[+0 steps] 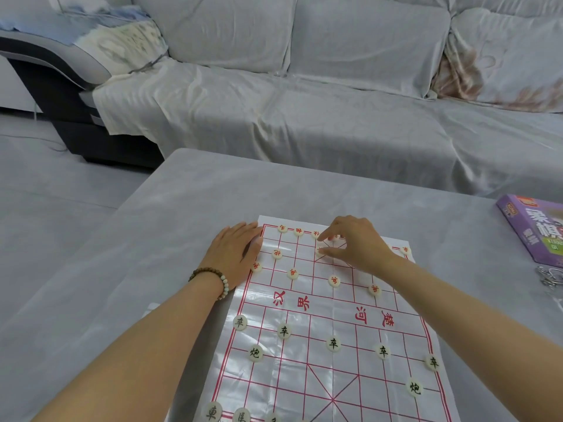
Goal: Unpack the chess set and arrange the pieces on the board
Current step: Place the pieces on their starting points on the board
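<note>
- Your right hand (356,245) is curled over the far palace, upper middle of the frame. Its thumb and forefinger pinch a cream xiangqi piece (319,253) at their tips.
- The piece sits on the xiangqi board (335,315), just left of that hand in the frame — a round disc, so no long axis matters.
- Your left hand (234,254) lies flat, fingers straight, pressing the board's upper-left corner — near, but occupied.

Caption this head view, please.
Right hand pinches a piece on the board; left hand rests on its far corner.
</note>
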A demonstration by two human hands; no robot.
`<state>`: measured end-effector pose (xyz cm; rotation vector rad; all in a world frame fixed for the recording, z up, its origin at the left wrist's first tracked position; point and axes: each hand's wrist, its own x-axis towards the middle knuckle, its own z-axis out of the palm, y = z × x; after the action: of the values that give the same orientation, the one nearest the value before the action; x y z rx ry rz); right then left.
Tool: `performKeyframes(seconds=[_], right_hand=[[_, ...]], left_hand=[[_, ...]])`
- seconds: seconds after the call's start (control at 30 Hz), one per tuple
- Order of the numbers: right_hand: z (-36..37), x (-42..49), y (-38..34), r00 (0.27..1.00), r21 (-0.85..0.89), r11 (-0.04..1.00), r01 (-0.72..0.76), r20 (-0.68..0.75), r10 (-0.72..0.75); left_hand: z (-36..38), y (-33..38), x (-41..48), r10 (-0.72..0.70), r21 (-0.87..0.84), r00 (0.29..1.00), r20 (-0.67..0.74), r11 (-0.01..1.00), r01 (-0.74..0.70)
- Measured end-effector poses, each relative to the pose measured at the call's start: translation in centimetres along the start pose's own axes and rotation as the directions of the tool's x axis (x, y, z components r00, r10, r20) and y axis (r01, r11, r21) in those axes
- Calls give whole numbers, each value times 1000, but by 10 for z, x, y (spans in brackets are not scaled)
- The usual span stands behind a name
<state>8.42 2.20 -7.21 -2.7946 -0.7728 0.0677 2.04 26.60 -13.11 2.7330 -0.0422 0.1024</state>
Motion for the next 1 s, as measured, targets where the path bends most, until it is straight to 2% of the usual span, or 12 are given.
performKeyframes(seconds=[0.1,0.3,0.5,0.63,0.87,1.0], right_hand=[[7,-4,-2,1000,-37,999,-17,-7,17],[12,-4,-9,999,43,999,-10,39,8],[15,21,-33,993,145,989,-6,-114,23],[25,53,-62,982,92,996,-20,-183,36],[46,81,-83,976,12,995,-96,-195,96],[53,82,-83,961,62,984,-165,-214,174]], left_hand=[[-1,1,0,-13,-26,1000,-14,1000,12],[-1,1,-1,-15,-38,1000,-19,999,14],[-1,-1,1,-101,-53,994,-53,994,98],[-2,-1,0,-108,-81,993,-55,991,104],[-2,-2,1,-109,-143,988,-110,985,93],[-2,-3,1,-105,-165,987,-120,983,84]])
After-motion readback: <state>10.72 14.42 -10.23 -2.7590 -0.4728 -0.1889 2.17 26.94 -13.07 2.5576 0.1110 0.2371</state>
